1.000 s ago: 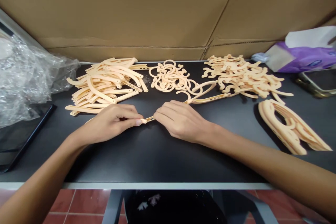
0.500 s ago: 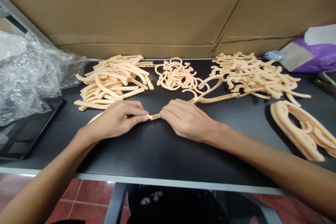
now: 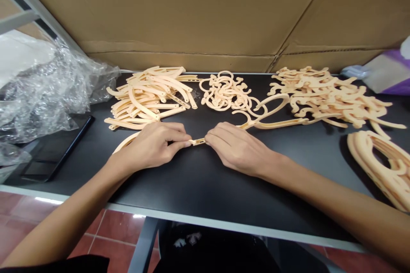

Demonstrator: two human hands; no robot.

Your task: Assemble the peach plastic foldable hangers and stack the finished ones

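Note:
Both hands meet over the near middle of the dark table on a beige plastic folding clothes hanger (image 3: 278, 124). My left hand (image 3: 155, 145) pinches one end of a narrow slotted section (image 3: 200, 141) between thumb and forefinger. A curved beige strip (image 3: 126, 141) shows from behind that hand; whether it joins the section is hidden. My right hand (image 3: 237, 147) is closed over the other end of the section, its fingertips tucked out of sight. Past its knuckles the hanger's looped parts stretch out to the right.
Behind lie piles of curved arms (image 3: 147, 98), small hooks (image 3: 226, 91) and wavy pieces (image 3: 329, 96). Stacked folded hangers (image 3: 378, 162) sit at right. Clear plastic wrap (image 3: 60, 85) and a dark tablet (image 3: 57, 151) are at left. A cardboard wall (image 3: 179, 17) closes off the back.
The head view has turned slightly left, so everything appears further right. Both hands keep nearly the same hold on the hanger.

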